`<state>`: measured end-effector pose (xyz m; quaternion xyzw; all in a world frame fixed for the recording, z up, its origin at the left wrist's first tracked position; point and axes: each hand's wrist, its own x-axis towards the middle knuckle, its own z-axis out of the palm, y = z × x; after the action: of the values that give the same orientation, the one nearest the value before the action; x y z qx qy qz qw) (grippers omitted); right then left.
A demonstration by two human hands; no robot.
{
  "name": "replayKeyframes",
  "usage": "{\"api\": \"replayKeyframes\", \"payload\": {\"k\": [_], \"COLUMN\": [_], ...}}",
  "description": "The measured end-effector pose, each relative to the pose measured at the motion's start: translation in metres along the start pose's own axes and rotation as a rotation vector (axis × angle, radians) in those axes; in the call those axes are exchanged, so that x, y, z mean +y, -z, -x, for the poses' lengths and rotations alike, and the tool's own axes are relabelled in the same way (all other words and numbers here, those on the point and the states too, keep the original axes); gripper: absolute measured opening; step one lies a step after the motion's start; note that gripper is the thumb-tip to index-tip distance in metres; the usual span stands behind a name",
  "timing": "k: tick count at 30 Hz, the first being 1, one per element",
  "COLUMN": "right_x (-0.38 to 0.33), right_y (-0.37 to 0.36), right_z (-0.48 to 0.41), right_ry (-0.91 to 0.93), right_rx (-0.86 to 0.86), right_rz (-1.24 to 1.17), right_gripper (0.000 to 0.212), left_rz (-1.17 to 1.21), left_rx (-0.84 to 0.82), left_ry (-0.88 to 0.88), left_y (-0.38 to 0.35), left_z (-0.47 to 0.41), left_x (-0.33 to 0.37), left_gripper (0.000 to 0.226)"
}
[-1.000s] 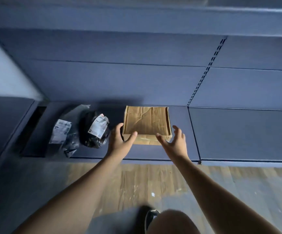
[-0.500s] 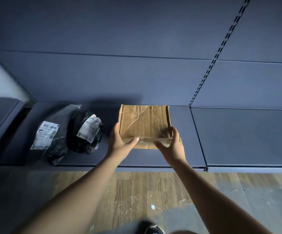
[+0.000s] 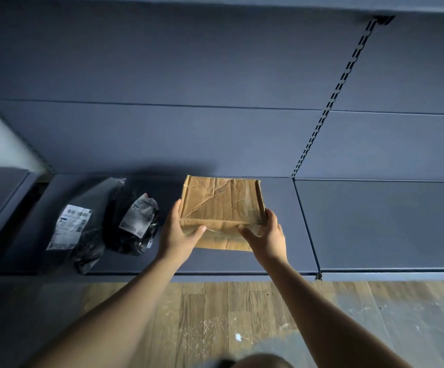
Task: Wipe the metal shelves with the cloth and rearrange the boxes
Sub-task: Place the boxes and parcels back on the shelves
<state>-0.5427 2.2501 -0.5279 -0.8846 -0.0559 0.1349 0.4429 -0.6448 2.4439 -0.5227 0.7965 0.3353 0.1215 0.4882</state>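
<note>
At the bottom edge a rounded shape (image 3: 263, 361) is cut off by the frame and too dark to identify. Above it lies the wooden floor (image 3: 215, 314), with both bare forearms reaching forward over it.

The left hand (image 3: 177, 232) and right hand (image 3: 267, 235) grip the cardboard box (image 3: 222, 201) at its near corners. Each thumb is laid over the near edge, and the fingers (image 3: 176, 208) are curled up the box's sides. Their tips are hidden behind the cardboard. The box sits over the low metal shelf (image 3: 375, 224), in the left bay, near the seam between the two bays. Whether its underside touches the shelf cannot be told. Its top is creased and taped.

Left of the box, apart from it, a black bag (image 3: 125, 235) with a white label lies on the same shelf. Just beside that is a grey bag (image 3: 82, 251) whose label print is too small to read.

Behind them rises the back panel (image 3: 162, 134), split by a slotted upright (image 3: 330, 102) whose top end is lost in shadow.
</note>
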Motion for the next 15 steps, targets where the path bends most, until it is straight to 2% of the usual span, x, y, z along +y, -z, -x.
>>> {"api": "replayKeyframes", "payload": {"k": [7, 15], "right_x": [-0.053, -0.156], "right_y": [0.05, 0.153], "right_z": [0.05, 0.18], "right_ry": [0.005, -0.074], "right_rx": [0.033, 0.083], "right_rz": [-0.045, -0.097], "right_gripper": [0.078, 0.078], "left_rz": [0.035, 0.066], "left_rx": [0.048, -0.004], "left_ry": [0.009, 0.049], "left_y": [0.045, 0.135], "left_z": [0.042, 0.151], "left_x": [0.058, 0.174], "left_gripper": [0.086, 0.085]}}
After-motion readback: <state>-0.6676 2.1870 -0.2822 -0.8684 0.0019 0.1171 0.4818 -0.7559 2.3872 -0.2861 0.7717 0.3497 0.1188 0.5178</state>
